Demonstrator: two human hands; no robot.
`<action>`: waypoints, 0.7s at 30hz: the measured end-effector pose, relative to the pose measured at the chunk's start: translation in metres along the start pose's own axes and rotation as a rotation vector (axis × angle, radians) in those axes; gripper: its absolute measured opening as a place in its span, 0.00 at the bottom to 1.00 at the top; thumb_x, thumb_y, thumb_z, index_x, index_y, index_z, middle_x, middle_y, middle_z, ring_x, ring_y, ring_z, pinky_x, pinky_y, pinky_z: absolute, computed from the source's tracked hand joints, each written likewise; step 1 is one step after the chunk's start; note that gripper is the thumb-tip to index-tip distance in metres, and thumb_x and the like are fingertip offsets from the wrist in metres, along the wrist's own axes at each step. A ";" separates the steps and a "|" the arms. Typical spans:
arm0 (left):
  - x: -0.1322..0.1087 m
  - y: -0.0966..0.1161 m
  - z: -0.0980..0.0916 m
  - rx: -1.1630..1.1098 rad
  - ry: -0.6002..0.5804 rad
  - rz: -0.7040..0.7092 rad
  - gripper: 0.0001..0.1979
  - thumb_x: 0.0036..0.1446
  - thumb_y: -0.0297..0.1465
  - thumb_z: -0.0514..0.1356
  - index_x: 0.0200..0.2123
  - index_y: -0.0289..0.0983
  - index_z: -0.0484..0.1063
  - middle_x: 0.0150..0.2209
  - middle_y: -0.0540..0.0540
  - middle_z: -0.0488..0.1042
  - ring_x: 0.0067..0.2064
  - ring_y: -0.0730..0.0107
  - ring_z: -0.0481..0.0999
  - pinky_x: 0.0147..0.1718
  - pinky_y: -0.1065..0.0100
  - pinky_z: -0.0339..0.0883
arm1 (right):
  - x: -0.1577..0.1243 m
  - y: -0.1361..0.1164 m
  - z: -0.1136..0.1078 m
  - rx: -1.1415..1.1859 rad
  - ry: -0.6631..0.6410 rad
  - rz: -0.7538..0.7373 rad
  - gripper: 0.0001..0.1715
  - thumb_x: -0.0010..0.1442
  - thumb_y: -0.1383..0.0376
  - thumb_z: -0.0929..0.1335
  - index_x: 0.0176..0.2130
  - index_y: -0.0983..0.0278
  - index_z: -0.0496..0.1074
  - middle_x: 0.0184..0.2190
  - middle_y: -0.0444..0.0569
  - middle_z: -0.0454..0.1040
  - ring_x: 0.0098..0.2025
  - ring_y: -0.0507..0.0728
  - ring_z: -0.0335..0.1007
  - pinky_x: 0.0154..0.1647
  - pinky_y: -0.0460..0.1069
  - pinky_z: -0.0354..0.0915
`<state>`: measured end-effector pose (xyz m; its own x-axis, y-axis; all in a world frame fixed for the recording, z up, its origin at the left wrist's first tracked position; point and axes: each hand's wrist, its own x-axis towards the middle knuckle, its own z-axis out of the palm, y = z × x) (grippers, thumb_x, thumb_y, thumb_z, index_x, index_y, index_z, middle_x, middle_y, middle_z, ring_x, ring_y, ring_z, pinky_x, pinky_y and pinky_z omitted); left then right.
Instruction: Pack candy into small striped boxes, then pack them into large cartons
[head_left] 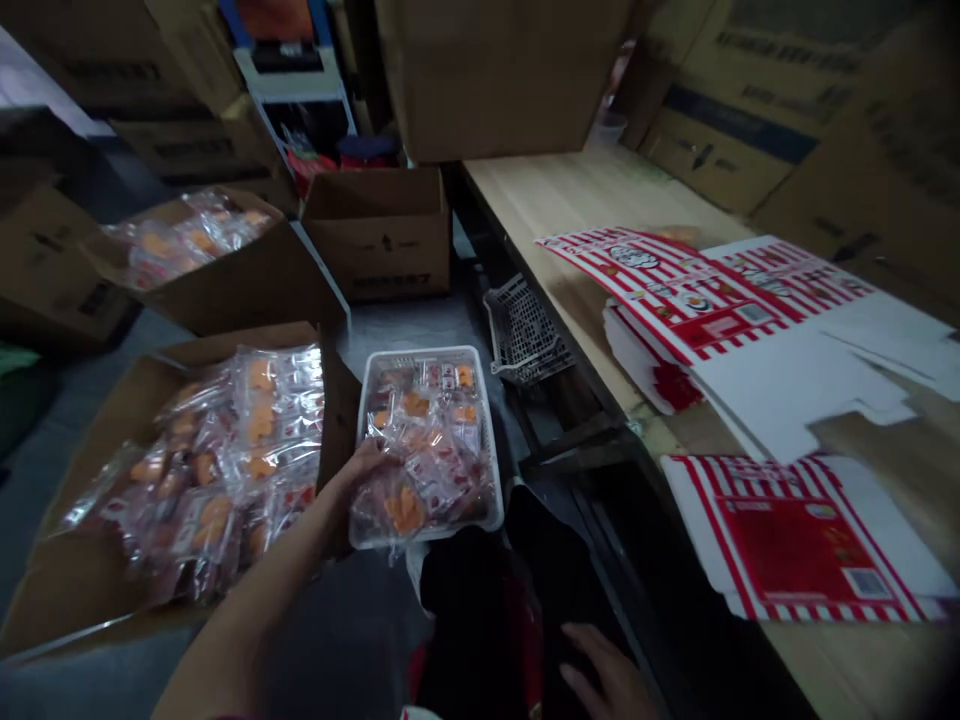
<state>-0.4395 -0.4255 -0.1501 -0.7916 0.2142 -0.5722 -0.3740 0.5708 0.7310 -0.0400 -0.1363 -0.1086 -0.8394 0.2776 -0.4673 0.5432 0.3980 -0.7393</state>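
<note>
Left fingers: the left hand [352, 480] reaches in from the lower left, its fingers [371, 458] spread and curved against the left side of a white plastic basket [420, 353], touching the wrapped packets [401, 505] at that edge. Whether they actually grip, I cannot tell.

Right fingers: the right hand [609, 672] sits at the bottom of the view, fingers loosely parted, just beside a dark bag [469, 590] with red on it. No held object shows.

Basket: lies below the table's near edge, directly under and to the right of the left fingers, heaped with clear packets with orange contents. One packet bulges over the basket's near rim.

Nearby boxes: an open cardboard box [337, 420] full of the same packets [247, 450] stands just left of the basket. Another open box [240, 290] holding packets sits beyond it, beside a plain brown carton [379, 235].

Table: a pale wooden table [592, 210] runs along the right, carrying flat red-and-white striped cartons [720, 310] in a stack and a separate flat carton [802, 540] near its front edge.

Below the table edge: a grey wire rack [525, 330] leans there.

Writing: the striped cartons show a round cartoon emblem and a barcode panel; the words are too small to read.
</note>
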 end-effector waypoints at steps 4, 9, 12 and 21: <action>-0.080 0.035 -0.023 -0.119 0.040 0.093 0.20 0.34 0.36 0.71 0.31 0.32 0.72 0.24 0.50 0.74 0.25 0.68 0.73 0.26 0.70 0.67 | -0.005 -0.051 0.011 0.253 0.017 -0.068 0.21 0.52 0.60 0.70 0.46 0.62 0.75 0.45 0.54 0.77 0.48 0.62 0.74 0.52 0.56 0.68; -0.185 0.075 -0.016 -0.272 0.016 0.221 0.24 0.36 0.41 0.69 0.37 0.35 0.74 0.31 0.46 0.78 0.29 0.63 0.77 0.25 0.68 0.68 | -0.026 -0.105 0.022 0.717 0.131 -0.079 0.37 0.45 0.57 0.76 0.53 0.60 0.66 0.51 0.56 0.71 0.46 0.61 0.74 0.49 0.59 0.68; -0.227 0.094 0.005 -0.390 -0.073 0.244 0.22 0.31 0.38 0.70 0.33 0.35 0.75 0.27 0.46 0.78 0.26 0.63 0.76 0.24 0.69 0.68 | -0.056 -0.123 0.011 0.915 0.244 -0.190 0.41 0.47 0.56 0.76 0.56 0.59 0.61 0.55 0.57 0.67 0.49 0.61 0.73 0.52 0.59 0.66; -0.303 0.147 0.149 -0.519 -0.487 0.267 0.20 0.32 0.35 0.71 0.32 0.34 0.74 0.22 0.49 0.77 0.21 0.65 0.75 0.22 0.68 0.70 | -0.168 -0.132 -0.026 1.147 0.519 -0.579 0.40 0.46 0.55 0.77 0.54 0.58 0.62 0.51 0.51 0.72 0.48 0.60 0.73 0.51 0.54 0.66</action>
<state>-0.1827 -0.2885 0.0748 -0.6295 0.6871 -0.3628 -0.4741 0.0304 0.8800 0.0298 -0.2129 0.0801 -0.6966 0.7124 0.0848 -0.4081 -0.2963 -0.8635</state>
